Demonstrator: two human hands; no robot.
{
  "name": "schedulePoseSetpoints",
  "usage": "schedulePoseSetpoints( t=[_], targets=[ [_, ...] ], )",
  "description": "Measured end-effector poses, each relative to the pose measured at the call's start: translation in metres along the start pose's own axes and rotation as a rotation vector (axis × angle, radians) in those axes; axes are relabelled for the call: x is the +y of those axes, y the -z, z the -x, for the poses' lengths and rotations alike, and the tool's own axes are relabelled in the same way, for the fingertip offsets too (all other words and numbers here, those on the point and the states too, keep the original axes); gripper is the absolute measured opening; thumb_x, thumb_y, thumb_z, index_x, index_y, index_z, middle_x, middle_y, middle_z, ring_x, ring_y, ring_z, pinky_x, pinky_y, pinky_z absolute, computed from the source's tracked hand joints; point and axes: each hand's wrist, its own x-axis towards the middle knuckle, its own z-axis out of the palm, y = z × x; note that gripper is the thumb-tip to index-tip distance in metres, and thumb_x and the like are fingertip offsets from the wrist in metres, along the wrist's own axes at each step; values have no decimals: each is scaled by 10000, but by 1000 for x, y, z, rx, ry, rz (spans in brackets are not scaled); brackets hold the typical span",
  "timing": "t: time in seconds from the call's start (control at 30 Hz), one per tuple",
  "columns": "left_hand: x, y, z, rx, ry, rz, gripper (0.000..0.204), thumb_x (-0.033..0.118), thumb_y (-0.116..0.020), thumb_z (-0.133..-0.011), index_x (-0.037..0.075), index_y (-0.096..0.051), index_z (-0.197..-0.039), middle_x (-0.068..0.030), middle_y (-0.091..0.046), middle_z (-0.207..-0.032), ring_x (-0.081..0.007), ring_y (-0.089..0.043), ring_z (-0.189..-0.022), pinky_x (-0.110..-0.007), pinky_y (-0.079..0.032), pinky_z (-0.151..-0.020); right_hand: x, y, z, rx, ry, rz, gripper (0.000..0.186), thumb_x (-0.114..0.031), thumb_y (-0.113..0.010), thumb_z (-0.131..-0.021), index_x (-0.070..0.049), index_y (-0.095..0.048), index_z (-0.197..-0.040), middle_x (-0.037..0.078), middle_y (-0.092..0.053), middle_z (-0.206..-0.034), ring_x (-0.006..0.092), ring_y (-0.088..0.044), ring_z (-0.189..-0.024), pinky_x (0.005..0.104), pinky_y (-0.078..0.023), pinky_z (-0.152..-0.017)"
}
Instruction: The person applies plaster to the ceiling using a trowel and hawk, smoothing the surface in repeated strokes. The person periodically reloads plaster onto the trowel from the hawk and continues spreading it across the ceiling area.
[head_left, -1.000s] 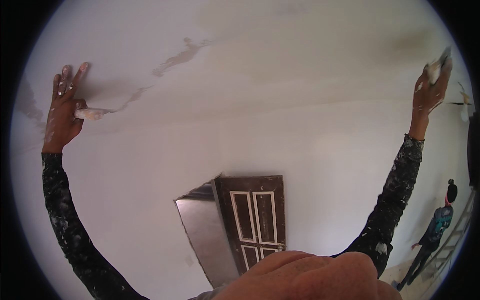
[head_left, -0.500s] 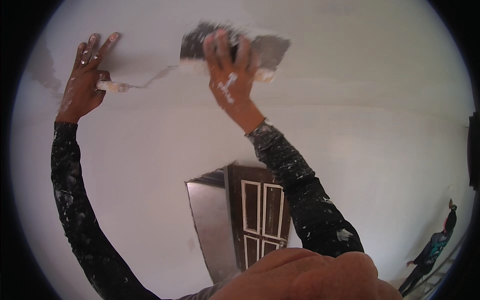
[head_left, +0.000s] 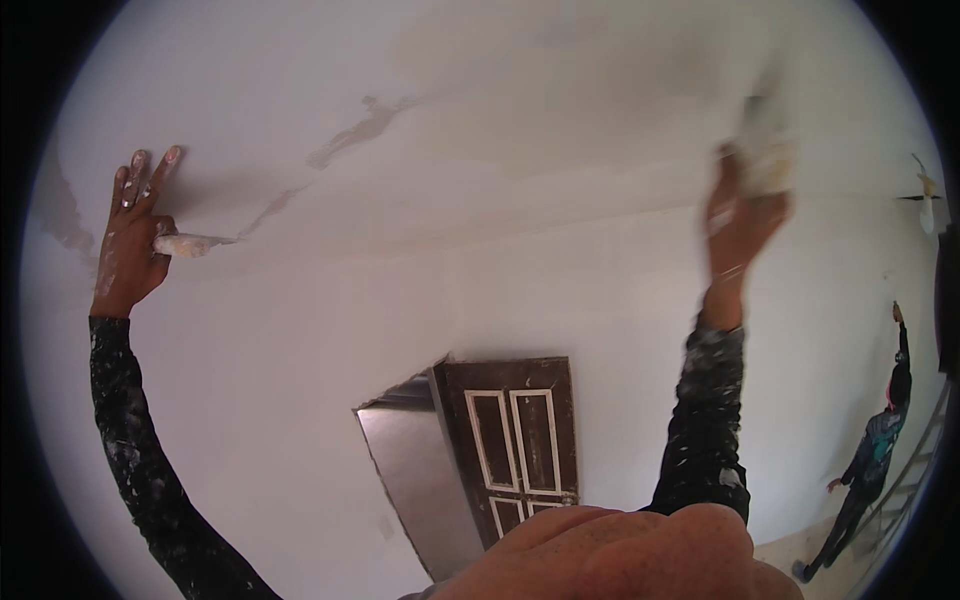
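Observation:
Against the pale ceiling (head_left: 560,160) rests my left hand (head_left: 128,250), three fingers stretched out. Its thumb side grips a putty knife (head_left: 185,245) with a pale, smeared handle. Off to the right, my right hand (head_left: 740,235) is raised and closed around a wide filling knife (head_left: 765,140). Motion blurs that tool, and its blade is edge-on, so I cannot tell whether it touches the ceiling. Between the hands runs a jagged grey patch (head_left: 370,120), with a thinner grey streak (head_left: 272,212) nearer the left hand. White specks cover both dark sleeves.
Below, a brown panelled door (head_left: 510,425) stands beside a doorway (head_left: 415,475) in the white wall (head_left: 270,400). At the far right another person (head_left: 880,440) reaches up to the wall near a ladder (head_left: 925,440). A small pale fitting (head_left: 927,205) hangs above them.
My right hand has swept the wide knife rightward, and its blade has turned from flat to edge-on. The grey patch is uncovered. The view has shifted; my left hand keeps its hold.

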Motion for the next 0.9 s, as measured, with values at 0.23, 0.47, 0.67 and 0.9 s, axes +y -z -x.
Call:
schedulePoseSetpoints(
  t=[0.23,0.47,0.67,0.9],
  targets=[
    [2,0,-3,49,-30,40,174,-109,-590,-635,51,-652,-610,29,-303,-1536,-236,-155,-1455,-414,-120,-1200,159,46,-78,111,-465,114,198,-186,-571,-857,-49,-704,-911,208,-630,-1093,343,-654,-917,390,-534,-727],
    [7,-8,-8,45,-4,15,163,-108,-590,-650,38,-648,-605,29,-314,-1530,-236,-183,-1448,-404,-146,-1197,27,-80,-62,342,103,357,432,-68,-677,-733,-2,-592,-1151,233,-516,-1318,384,-520,-1212,429,-463,-963],
    [0,-10,-4,104,-6,36,171,-118,-577,-652,33,-634,-595,24,-330,-1521,-241,-183,-1446,-409,-147,-1201,-75,-15,-21,-470,0,-174,632,17,-683,-685,16,-514,-1294,235,-533,-1308,374,-476,-1268,436,-387,-1063],
    [-4,-12,3,111,-9,52,165,-112,-570,-656,32,-625,-595,12,-331,-1521,-242,-181,-1447,-416,-149,-1200,43,53,-51,-56,-195,0,285,-53,-623,-868,-54,-624,-1153,212,-583,-1206,346,-638,-972,391,-543,-805]
  ],
)
